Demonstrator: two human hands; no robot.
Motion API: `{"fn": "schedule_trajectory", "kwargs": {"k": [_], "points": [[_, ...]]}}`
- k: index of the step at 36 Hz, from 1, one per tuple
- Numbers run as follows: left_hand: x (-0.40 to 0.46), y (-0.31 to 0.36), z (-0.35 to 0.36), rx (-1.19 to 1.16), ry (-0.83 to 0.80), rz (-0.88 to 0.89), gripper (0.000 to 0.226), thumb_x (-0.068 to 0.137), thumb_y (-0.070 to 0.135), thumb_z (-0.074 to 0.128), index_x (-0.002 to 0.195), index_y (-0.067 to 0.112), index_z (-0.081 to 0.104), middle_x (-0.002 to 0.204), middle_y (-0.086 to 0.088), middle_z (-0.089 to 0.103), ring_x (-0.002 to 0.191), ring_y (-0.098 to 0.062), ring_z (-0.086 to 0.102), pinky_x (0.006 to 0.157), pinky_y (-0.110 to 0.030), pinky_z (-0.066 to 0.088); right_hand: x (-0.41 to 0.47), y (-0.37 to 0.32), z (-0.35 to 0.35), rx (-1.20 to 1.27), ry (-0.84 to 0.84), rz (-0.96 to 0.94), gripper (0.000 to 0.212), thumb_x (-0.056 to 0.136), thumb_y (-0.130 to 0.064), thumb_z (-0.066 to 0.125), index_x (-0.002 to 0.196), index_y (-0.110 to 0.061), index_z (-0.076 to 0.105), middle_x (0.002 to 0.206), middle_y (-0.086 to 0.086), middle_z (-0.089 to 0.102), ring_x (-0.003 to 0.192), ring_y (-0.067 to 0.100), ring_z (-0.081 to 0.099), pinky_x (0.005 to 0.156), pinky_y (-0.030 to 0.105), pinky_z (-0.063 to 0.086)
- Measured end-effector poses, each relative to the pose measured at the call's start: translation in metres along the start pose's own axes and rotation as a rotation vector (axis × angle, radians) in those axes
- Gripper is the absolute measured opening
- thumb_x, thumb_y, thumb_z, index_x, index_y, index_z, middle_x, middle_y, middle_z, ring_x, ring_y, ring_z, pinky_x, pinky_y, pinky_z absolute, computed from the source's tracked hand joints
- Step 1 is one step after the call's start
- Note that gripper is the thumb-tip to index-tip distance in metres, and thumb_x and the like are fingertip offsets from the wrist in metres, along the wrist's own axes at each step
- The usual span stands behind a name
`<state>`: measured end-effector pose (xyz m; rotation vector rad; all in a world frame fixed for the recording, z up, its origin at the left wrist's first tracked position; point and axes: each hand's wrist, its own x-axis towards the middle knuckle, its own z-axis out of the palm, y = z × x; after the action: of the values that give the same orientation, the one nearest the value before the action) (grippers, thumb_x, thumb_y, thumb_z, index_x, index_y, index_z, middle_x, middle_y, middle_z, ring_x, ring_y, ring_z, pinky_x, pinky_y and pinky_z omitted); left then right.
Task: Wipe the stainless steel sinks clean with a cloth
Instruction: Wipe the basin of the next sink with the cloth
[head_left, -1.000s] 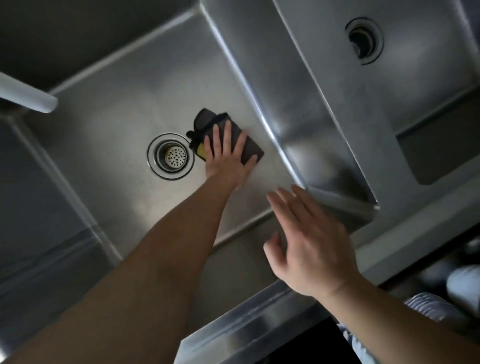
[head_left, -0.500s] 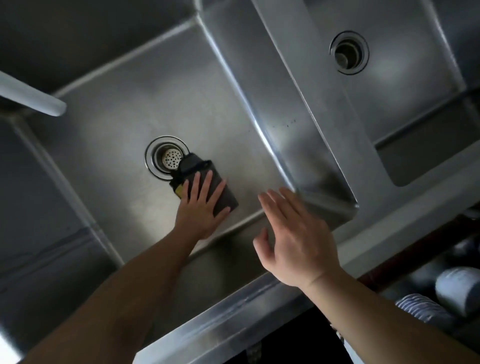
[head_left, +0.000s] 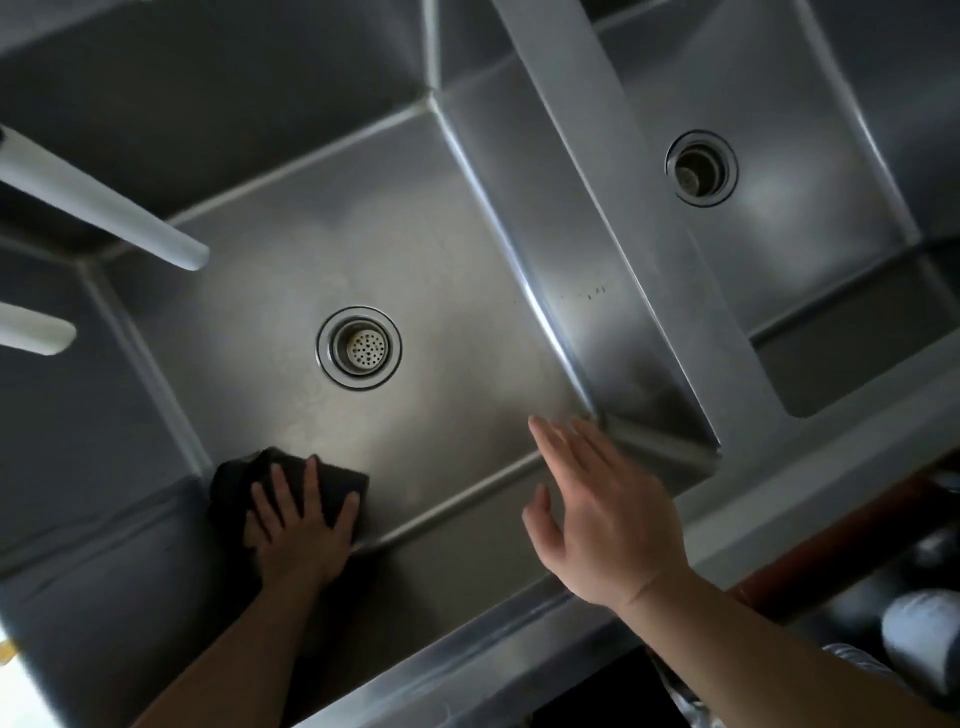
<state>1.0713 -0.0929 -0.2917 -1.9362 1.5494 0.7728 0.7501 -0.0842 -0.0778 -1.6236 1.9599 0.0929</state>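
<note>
We see the left hand (head_left: 298, 525) pressing the dark cloth (head_left: 291, 475) flat into the sink's (head_left: 467, 291) near-left corner. Right hand (head_left: 605, 509) hovers fingers-straight above the near wall; drain strainer (head_left: 359, 347) uncovered.

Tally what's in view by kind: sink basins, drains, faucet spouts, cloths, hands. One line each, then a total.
Sink basins: 2, left and right
Drains: 2
Faucet spouts: 2
Cloths: 1
Hands: 2, left and right
Total: 9
</note>
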Motion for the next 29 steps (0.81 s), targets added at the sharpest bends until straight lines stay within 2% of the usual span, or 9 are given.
{"fn": "schedule_trajectory", "kwargs": {"k": [5,7,9,12,14,18,21,25,29], "points": [[0.034,0.073,-0.034,-0.494,0.139,-0.316,0.079,0.097,0.064,0.036,0.159,0.033,-0.002,0.165,-0.013,-0.018,0.151,-0.038,-0.018,0.119,-0.056,-0.011,0.004,-0.003,-0.002,-0.064,-0.117,0.074,0.068,0.083,-0.047,0.039,0.147,-0.026,0.045,0.149,0.0,0.051,0.14,0.025,0.045,0.093,0.043,0.055],[0.054,0.098,-0.052,-0.624,0.197,-0.426,0.08,0.097,0.065,0.034,0.16,0.03,-0.002,0.165,-0.015,-0.017,0.15,-0.042,-0.016,0.119,-0.058,-0.01,0.01,0.0,0.001,-0.092,-0.271,0.093,0.073,0.087,-0.059,0.035,0.155,-0.038,0.02,0.165,-0.004,0.022,0.152,0.022,0.022,0.109,0.044,0.042],[0.074,0.114,-0.068,-0.669,0.276,-0.492,0.08,0.098,0.063,0.035,0.161,0.025,0.003,0.165,-0.019,-0.012,0.15,-0.045,-0.012,0.118,-0.06,-0.007,0.019,0.006,-0.002,-0.067,-0.475,0.083,0.083,0.089,-0.07,0.041,0.155,-0.043,-0.001,0.168,-0.006,-0.004,0.155,0.021,0.005,0.121,0.047,0.025],[0.1,0.131,-0.092,-0.591,0.342,-0.442,0.083,0.096,0.065,0.034,0.161,0.023,0.004,0.165,-0.02,-0.01,0.15,-0.046,-0.01,0.119,-0.06,-0.006,0.036,0.005,-0.017,0.034,-0.566,-0.031,0.098,0.086,-0.069,0.058,0.151,-0.053,-0.013,0.164,-0.014,-0.025,0.155,0.017,-0.006,0.124,0.05,0.015],[0.119,0.149,-0.106,-0.531,0.353,-0.345,0.085,0.095,0.068,0.032,0.161,0.024,0.001,0.165,-0.02,-0.013,0.15,-0.045,-0.012,0.119,-0.06,-0.008,0.049,0.001,-0.025,0.109,-0.469,-0.107,0.096,0.086,-0.065,0.061,0.151,-0.055,-0.009,0.164,-0.019,-0.022,0.155,0.012,-0.001,0.125,0.046,0.015],[0.138,0.203,-0.12,-0.356,0.35,-0.05,0.086,0.093,0.068,0.029,0.16,0.025,-0.001,0.165,-0.018,-0.017,0.15,-0.043,-0.017,0.117,-0.059,-0.014,0.072,-0.003,-0.034,0.26,-0.263,-0.123,0.081,0.091,-0.054,0.06,0.155,-0.049,0.01,0.167,-0.018,-0.005,0.152,0.007,0.014,0.119,0.027,0.016],[0.138,0.245,-0.119,-0.233,0.357,0.095,0.085,0.09,0.071,0.021,0.16,0.027,0.0,0.165,-0.016,-0.016,0.149,-0.043,-0.018,0.116,-0.058,-0.017,0.081,0.006,-0.041,0.238,-0.125,-0.117,0.073,0.093,-0.047,0.06,0.156,-0.04,0.024,0.168,-0.009,0.008,0.153,0.01,0.01,0.12,0.033,0.016],[0.113,0.283,-0.097,-0.004,0.322,0.384,0.085,0.085,0.072,0.005,0.159,0.03,-0.001,0.166,-0.012,-0.016,0.15,-0.04,-0.02,0.109,-0.052,-0.03,0.073,0.02,-0.055,0.191,0.067,-0.131,0.061,0.094,-0.039,0.062,0.15,-0.025,0.043,0.162,0.003,0.033,0.149,0.022,0.026,0.117,0.043,0.026],[0.071,0.304,-0.059,0.212,0.25,0.625,0.09,0.077,0.075,-0.008,0.157,0.033,-0.013,0.164,-0.009,-0.024,0.148,-0.039,-0.026,0.11,-0.055,-0.029,0.043,0.031,-0.066,0.127,0.054,-0.116,0.055,0.093,-0.044,0.056,0.145,-0.026,0.05,0.156,0.001,0.042,0.141,0.015,0.035,0.109,0.028,0.027]]}}
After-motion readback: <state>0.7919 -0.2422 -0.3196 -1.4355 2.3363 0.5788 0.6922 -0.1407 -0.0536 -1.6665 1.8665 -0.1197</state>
